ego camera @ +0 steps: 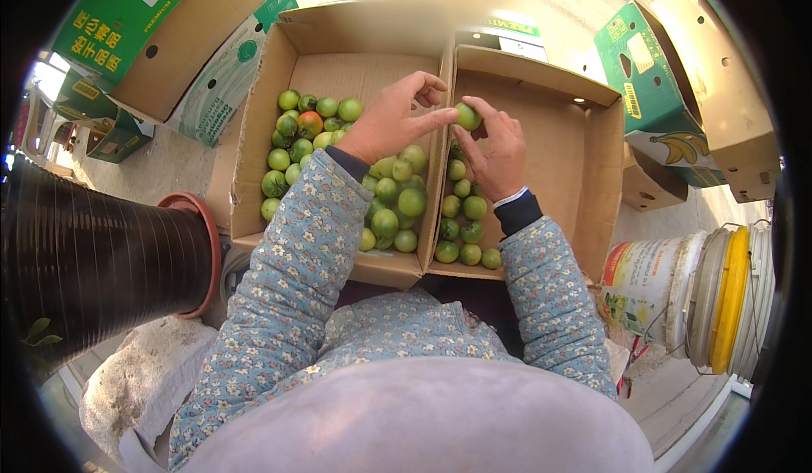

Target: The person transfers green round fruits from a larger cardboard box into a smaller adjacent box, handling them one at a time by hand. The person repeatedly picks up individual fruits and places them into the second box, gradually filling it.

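Observation:
A green tomato (467, 117) is held between the thumb and fingers of my right hand (495, 149), above the near left part of the right cardboard box (545, 136). My left hand (403, 114) is over the left cardboard box (361, 70); its thumb tip meets the tomato's left side and its other fingers are curled with nothing seen in them. Green tomatoes (385, 223) and one orange-red tomato (310, 124) lie in the left box, partly hidden by my left arm. More green tomatoes (474, 207) lie along the left side of the right box, some under my right hand.
Green banana cartons stand at the upper left (133, 22) and upper right (653, 73). A dark ribbed pot (108, 251) with a reddish rim lies left, above a pale rock (143, 371). Plastic buckets (660, 282) are at the right.

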The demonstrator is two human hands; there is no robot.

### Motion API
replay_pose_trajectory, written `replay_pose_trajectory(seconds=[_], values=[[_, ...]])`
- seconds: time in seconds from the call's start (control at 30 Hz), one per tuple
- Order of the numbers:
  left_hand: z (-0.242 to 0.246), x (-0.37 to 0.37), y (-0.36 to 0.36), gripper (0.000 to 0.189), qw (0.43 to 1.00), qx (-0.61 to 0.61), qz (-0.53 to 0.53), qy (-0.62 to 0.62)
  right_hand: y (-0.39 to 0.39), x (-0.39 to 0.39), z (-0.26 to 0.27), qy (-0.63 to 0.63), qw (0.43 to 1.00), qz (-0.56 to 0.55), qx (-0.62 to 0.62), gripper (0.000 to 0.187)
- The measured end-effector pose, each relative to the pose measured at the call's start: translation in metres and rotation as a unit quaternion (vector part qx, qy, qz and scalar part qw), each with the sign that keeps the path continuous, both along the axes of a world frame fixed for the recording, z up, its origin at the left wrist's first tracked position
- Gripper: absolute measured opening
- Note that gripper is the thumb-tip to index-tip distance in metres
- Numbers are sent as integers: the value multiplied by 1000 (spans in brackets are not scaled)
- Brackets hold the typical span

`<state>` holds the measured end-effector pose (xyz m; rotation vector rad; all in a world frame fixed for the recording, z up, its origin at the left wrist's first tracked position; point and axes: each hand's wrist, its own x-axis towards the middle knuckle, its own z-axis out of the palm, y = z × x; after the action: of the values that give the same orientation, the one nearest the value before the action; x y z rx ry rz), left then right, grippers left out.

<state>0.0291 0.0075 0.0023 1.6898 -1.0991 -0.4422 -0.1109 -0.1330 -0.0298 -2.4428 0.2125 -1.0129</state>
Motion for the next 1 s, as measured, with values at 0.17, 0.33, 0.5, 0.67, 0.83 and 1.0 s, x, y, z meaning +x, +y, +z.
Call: replay_pose_trajectory(seconds=[0.17, 0.33, 0.5, 0.67, 0.83, 1.0], values=[[-48, 22, 16, 43, 904, 331, 22, -270, -19, -1, -28, 149, 981, -116, -40, 29], [-44, 24, 13, 48, 909, 341, 34, -237, -14, -1, -19, 169, 982, -79, -1, 36], [-3, 10, 9, 44, 994, 86, 43, -51, 3, -3, 11, 21, 997, 60, -43, 52], [9, 0, 10, 49, 995, 89, -26, -44, 1, -2, 10, 17, 988, 129, -86, 60], [13, -17, 4, 54, 995, 37, -55, -80, 4, 0, 11, -28, 984, 169, -48, 59], [30, 4, 24, 59, 985, 150, 34, -71, -3, -1, -1, 43, 997, -49, -32, 46]])
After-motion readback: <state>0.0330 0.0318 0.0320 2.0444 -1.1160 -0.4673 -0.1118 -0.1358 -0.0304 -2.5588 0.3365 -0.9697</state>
